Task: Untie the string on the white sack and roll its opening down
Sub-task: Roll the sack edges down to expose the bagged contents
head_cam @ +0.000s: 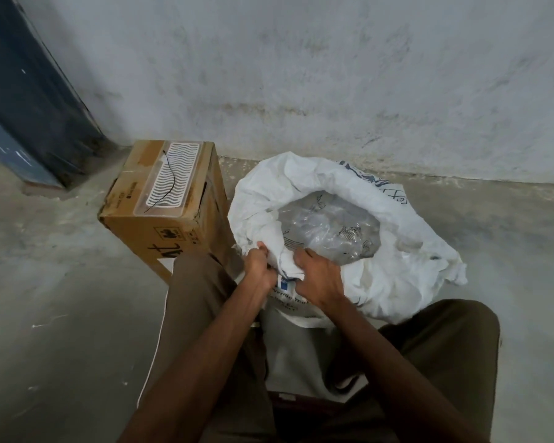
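The white sack [394, 276] stands on the floor between my knees, its mouth wide open and its rim folded outward in a thick roll. Clear plastic pieces [330, 231] fill the inside. My left hand [261, 262] grips the near rim of the sack at its left side, fingers curled over the fabric. My right hand [317, 276] grips the same near rim just to the right, bunching the cloth. A thin black string [170, 183] lies loose on a white grille on the box.
A cardboard box [160, 225] stands left of the sack, with a white wavy grille [173, 174] on top. A stained white wall runs behind. A dark blue door frame [29, 100] is at far left. Bare concrete floor surrounds everything.
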